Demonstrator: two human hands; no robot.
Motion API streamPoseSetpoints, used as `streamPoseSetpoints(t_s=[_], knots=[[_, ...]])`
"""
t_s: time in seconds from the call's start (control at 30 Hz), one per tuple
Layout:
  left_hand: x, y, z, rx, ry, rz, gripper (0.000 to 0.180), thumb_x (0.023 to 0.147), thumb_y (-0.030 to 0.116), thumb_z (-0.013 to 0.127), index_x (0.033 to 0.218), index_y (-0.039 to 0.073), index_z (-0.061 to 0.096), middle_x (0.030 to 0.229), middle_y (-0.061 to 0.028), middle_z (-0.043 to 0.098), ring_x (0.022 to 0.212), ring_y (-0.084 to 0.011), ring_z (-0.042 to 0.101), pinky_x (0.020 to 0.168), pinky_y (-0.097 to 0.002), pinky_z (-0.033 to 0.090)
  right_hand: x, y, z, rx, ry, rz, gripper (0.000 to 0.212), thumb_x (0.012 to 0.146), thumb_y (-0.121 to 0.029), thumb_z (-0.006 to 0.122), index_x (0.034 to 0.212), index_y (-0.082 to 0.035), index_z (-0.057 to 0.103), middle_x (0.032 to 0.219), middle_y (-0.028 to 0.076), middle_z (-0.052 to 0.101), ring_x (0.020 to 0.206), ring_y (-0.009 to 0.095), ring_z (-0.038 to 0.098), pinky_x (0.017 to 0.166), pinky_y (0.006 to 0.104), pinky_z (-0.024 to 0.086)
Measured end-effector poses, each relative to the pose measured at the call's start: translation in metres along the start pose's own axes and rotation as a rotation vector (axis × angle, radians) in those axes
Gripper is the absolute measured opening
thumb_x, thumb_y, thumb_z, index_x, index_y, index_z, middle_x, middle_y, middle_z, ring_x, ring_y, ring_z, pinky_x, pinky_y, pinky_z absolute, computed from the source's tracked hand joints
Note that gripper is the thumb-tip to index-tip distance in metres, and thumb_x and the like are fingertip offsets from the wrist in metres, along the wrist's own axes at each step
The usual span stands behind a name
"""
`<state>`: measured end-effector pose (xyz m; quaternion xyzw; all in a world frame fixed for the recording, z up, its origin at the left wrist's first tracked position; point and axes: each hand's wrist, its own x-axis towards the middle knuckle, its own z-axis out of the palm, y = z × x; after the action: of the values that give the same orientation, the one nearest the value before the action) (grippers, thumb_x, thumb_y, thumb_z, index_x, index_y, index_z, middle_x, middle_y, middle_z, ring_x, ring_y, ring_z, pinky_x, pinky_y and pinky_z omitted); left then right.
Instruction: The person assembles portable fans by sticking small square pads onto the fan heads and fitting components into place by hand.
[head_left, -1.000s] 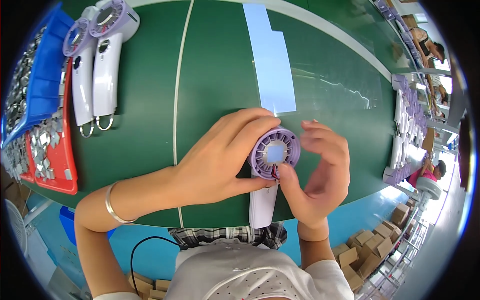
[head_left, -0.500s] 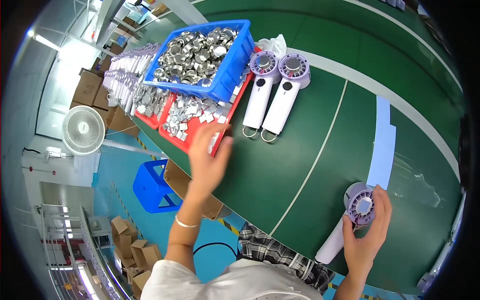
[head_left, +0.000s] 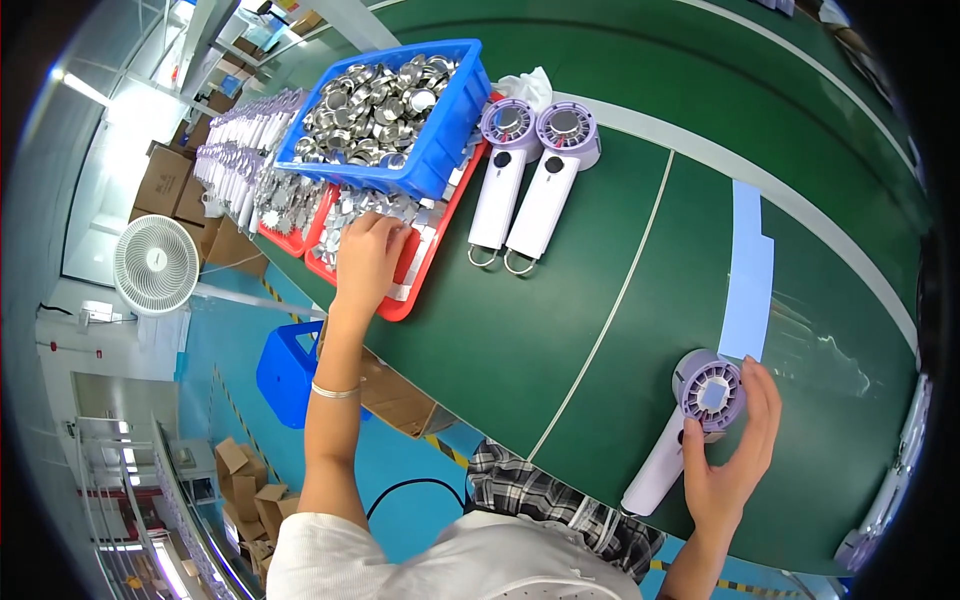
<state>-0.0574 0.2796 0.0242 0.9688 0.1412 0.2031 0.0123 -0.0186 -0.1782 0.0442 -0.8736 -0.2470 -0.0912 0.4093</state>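
At the far left of the green tabletop (head_left: 620, 330), the left hand (head_left: 368, 262), having left the fan, is now reaching fingers-down into the red tray (head_left: 415, 290), while the right hand (head_left: 735, 465) keeps cupping the lilac handheld fan (head_left: 695, 415) at the near right.

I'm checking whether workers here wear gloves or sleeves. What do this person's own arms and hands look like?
Both hands are bare: no gloves show on the left hand or the right hand. Both forearms are uncovered, with no long sleeves. A thin silver-coloured bangle circles the left wrist. No bangle or watch shows at the right wrist. I can make out no rings.
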Motion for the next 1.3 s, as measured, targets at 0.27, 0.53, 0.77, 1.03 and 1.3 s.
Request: streamPoseSetpoints(t_s=[0.27,0.53,0.77,1.03,1.3], knots=[[-0.021,0.076,-0.04,-0.672,0.023,-0.33,0.013,0.097,0.007,0.062,0.097,-0.004,0.07,0.088,-0.0059,0.066,0.076,-0.0112,0.058,0.069,-0.0244,0.046,-0.003,0.004,-0.005,0.01,0.063,-0.045,0.054,0.077,0.002,0.068,0.13,0.003,0.056,0.129,0.022,0.059,0.121,0.039,0.056,0.108,0.0482,0.04],[-0.016,0.205,-0.047,-1.285,-0.566,0.126,0.006,0.091,0.002,0.069,0.09,-0.003,0.068,0.088,-0.008,0.065,0.076,-0.0132,0.059,0.068,-0.027,0.046,0.02,-0.026,-0.011,0.119,-0.035,-0.26,0.046,0.07,0.0,0.081,0.113,0.003,0.068,0.111,0.017,0.066,0.104,0.037,0.063,0.098,0.0506,0.048],[-0.001,0.245,-0.033,-1.338,-0.667,0.255,0.008,0.089,0.005,0.073,0.088,-0.002,0.07,0.084,-0.0058,0.066,0.071,-0.0116,0.058,0.062,-0.0264,0.045,0.043,-0.026,-0.018,0.036,-0.025,-0.264,0.039,0.068,-0.001,0.084,0.105,0.001,0.071,0.096,0.01,0.067,0.087,0.027,0.062,0.082,0.0401,0.05],[0.006,0.262,-0.022,-1.567,-0.887,0.099,0.01,0.091,0.005,0.072,0.097,-0.002,0.073,0.093,-0.0061,0.068,0.082,-0.0108,0.061,0.072,-0.0252,0.048,0.047,0.004,-0.018,-0.111,0.076,-0.35,0.022,0.068,0.002,0.083,0.086,-0.003,0.072,0.082,0.006,0.067,0.077,0.023,0.064,0.084,0.0433,0.052],[0.007,0.247,0.004,-1.299,-0.475,0.279,0.016,0.084,0.01,0.078,0.081,0.001,0.065,0.072,-0.0047,0.058,0.061,-0.0122,0.048,0.058,-0.0275,0.04,0.044,0.026,-0.016,-0.057,0.119,-0.271,0.024,0.065,-0.001,0.083,0.086,-0.004,0.072,0.083,0.005,0.067,0.077,0.025,0.063,0.081,0.0414,0.051]])
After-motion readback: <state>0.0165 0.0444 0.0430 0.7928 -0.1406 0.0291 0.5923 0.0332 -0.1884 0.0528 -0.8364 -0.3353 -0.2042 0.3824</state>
